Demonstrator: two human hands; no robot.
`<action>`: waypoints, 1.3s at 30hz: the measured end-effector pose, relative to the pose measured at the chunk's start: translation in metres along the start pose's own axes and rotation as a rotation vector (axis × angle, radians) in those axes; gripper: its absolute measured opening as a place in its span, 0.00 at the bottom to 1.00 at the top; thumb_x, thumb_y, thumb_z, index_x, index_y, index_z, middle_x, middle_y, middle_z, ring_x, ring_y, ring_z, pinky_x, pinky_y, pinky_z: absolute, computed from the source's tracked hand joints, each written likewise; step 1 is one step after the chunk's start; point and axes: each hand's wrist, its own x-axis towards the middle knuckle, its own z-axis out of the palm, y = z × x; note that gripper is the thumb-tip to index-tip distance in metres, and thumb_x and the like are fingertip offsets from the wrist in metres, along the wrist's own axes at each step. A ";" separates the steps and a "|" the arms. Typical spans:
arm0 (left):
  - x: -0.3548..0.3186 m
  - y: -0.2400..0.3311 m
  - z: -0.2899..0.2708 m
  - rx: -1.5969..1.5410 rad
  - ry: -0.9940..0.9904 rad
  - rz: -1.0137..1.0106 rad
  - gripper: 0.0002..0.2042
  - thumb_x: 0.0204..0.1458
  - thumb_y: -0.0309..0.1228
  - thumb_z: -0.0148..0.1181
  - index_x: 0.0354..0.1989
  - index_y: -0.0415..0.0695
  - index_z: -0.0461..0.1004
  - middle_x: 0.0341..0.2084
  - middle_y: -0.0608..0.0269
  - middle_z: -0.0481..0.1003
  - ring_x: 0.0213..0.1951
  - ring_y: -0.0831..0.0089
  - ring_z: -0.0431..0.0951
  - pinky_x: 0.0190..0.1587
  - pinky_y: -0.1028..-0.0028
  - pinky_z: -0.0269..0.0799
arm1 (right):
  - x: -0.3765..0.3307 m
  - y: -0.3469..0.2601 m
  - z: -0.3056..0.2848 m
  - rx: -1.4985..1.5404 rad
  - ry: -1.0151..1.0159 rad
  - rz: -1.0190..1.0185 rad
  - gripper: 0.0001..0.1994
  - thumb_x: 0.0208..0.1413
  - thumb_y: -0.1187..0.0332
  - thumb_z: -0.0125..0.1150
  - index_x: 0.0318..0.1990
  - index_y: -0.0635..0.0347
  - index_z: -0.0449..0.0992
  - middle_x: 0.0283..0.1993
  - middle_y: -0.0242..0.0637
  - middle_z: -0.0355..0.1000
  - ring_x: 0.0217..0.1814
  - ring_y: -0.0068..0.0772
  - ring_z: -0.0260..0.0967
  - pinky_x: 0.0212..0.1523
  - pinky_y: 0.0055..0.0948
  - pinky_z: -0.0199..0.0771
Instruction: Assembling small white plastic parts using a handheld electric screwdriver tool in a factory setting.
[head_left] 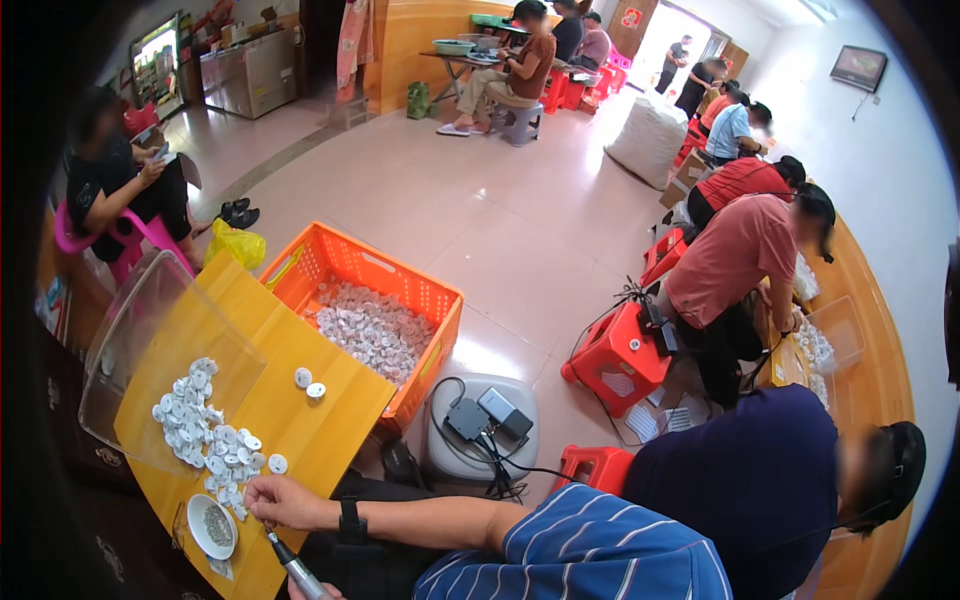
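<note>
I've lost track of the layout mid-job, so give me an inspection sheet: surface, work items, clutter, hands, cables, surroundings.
Surface: yellow table, with a clear tub at its left side.
Work items: pile of white parts; bowl of small pieces; orange crate beside the table, holding many similar parts.
Clutter: two loose parts apart from the pile; yellow bag beyond the table.
Hands: left hand grips the driver; right hand pinched near its tip, contents unclear.
Cables: black cables around boxes on the grey stool.
Surroundings: person on a pink chair at left; co-workers along the bench at right.
</note>
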 end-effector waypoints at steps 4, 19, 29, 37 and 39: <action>0.007 -0.017 -0.005 0.355 0.136 0.100 0.32 0.61 0.23 0.57 0.73 0.40 0.52 0.32 0.65 0.71 0.27 0.80 0.69 0.30 0.81 0.67 | 0.003 -0.006 -0.001 -0.233 0.107 -0.022 0.03 0.61 0.74 0.57 0.35 0.60 0.71 0.26 0.28 0.69 0.25 0.18 0.68 0.26 0.21 0.71; 0.001 0.006 0.012 -0.138 -0.054 -0.016 0.31 0.60 0.29 0.54 0.72 0.42 0.52 0.34 0.62 0.70 0.26 0.78 0.70 0.29 0.81 0.68 | -0.005 -0.010 -0.004 -0.059 0.096 -0.034 0.02 0.62 0.75 0.57 0.37 0.60 0.71 0.29 0.27 0.70 0.28 0.16 0.67 0.29 0.19 0.71; -0.005 -0.007 0.020 0.055 0.252 0.051 0.28 0.55 0.25 0.59 0.65 0.39 0.62 0.28 0.65 0.70 0.21 0.80 0.70 0.24 0.81 0.66 | -0.011 -0.001 0.005 -0.192 0.017 0.078 0.05 0.62 0.70 0.60 0.44 0.57 0.76 0.32 0.25 0.72 0.32 0.16 0.69 0.33 0.20 0.71; -0.010 -0.024 0.006 0.011 0.155 0.045 0.30 0.58 0.25 0.60 0.69 0.41 0.57 0.32 0.65 0.72 0.27 0.81 0.72 0.31 0.80 0.70 | -0.033 -0.041 -0.003 -0.124 0.011 0.291 0.12 0.65 0.69 0.61 0.54 0.57 0.72 0.36 0.27 0.77 0.36 0.16 0.73 0.38 0.18 0.72; -0.016 -0.025 0.003 0.090 0.171 0.055 0.31 0.58 0.25 0.59 0.69 0.39 0.56 0.31 0.63 0.72 0.27 0.79 0.73 0.31 0.78 0.71 | -0.036 -0.037 0.001 -0.121 -0.033 0.326 0.13 0.65 0.69 0.61 0.54 0.58 0.71 0.36 0.28 0.77 0.37 0.17 0.74 0.38 0.18 0.72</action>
